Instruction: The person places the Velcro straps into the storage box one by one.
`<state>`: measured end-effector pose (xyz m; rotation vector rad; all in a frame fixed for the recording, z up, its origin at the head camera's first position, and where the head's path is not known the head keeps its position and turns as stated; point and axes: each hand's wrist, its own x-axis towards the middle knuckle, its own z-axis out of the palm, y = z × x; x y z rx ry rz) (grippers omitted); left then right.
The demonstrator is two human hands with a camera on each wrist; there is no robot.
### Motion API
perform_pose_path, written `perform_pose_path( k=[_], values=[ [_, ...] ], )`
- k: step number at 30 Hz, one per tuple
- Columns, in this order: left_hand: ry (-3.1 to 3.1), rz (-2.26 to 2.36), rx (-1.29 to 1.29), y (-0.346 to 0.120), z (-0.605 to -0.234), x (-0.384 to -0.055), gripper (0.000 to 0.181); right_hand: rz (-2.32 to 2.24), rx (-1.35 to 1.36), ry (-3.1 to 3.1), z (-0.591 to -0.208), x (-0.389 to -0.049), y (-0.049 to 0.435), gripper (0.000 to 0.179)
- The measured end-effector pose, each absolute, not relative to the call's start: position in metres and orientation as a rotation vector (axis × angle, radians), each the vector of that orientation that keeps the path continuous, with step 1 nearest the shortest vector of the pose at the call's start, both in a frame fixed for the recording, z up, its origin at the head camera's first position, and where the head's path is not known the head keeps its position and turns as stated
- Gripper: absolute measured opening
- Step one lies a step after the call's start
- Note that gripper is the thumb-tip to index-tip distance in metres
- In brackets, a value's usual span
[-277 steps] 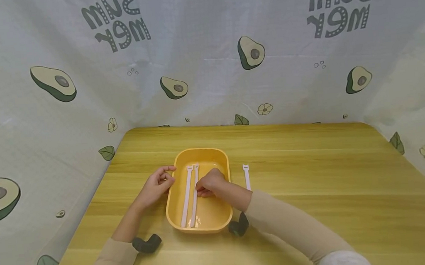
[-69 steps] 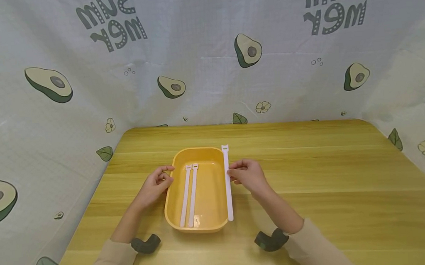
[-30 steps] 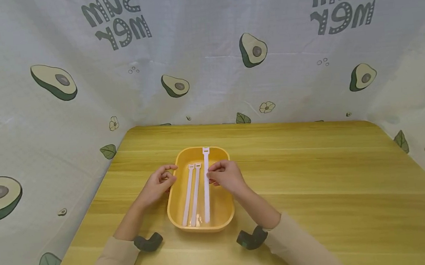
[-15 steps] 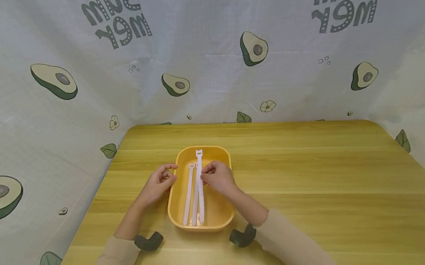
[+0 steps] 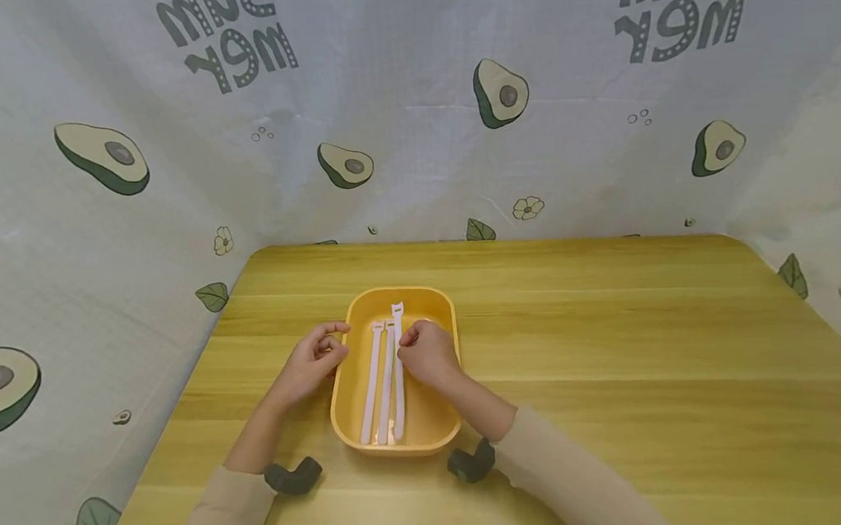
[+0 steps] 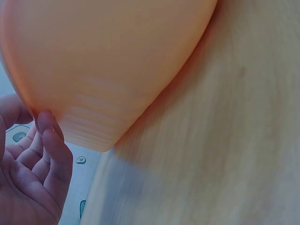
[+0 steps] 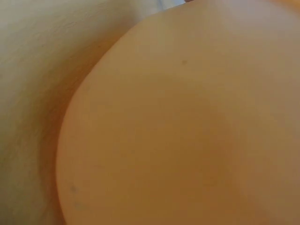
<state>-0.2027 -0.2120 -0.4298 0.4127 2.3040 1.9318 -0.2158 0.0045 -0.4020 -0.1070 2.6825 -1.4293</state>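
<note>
In the head view a yellow plastic tray (image 5: pixel 428 417) sits on the table. My left hand (image 5: pixel 312 360) pinches its left rim; the left wrist view shows thumb and fingertips meeting at the rim. Two white slotted-head cable ties, one leftmost (image 5: pixel 372 384) and one beside it (image 5: pixel 386 383), lie lengthwise on the tray floor. Over the tray, my right hand (image 5: pixel 429 352) pinches a third cable tie (image 5: pixel 399 398) near its upper part, close beside the middle one, its head sticking up farther. The right wrist view is filled mostly by the tray's outer wall (image 7: pixel 154 140); the hand is hidden there.
A wood-grain table (image 5: pixel 606 363) stretches to the right of the tray. Behind it and at both sides hangs a white curtain (image 5: pixel 413 164) printed with avocados. Black curved pieces sit at the left wrist (image 5: pixel 293 477) and right wrist (image 5: pixel 471 461).
The third cable tie, earlier on the table right of the tray, was picked up by my right hand, carried left over the rim and lowered beside the other two. Left hand stays put.
</note>
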Motion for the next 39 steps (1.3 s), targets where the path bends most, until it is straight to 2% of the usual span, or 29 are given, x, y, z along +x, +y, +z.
perform_pose_path(
  k=[7, 12, 29, 39],
  values=[
    [2.303, 1.922, 0.395, -0.2113, -0.4278, -0.2029, 0.038, -1.356, -0.067, 2.71, -0.4034, -0.2175, 0.0042, 0.002],
    [2.308, 1.92, 0.392, -0.211, -0.4281, -0.2024, 0.037, -1.263, -0.057, 2.751, -0.4046, -0.218, 0.0031, 0.011],
    [2.325, 1.916, 0.415, -0.2117, -0.4279, -0.2029, 0.038, -1.098, -0.143, 2.815, -0.4037, -0.2174, 0.0017, 0.019],
    [2.304, 1.928, 0.435, -0.2128, -0.4281, -0.201, 0.039, -1.032, -0.143, 2.839, -0.4068, -0.2168, 0.0015, 0.017]
  ],
)
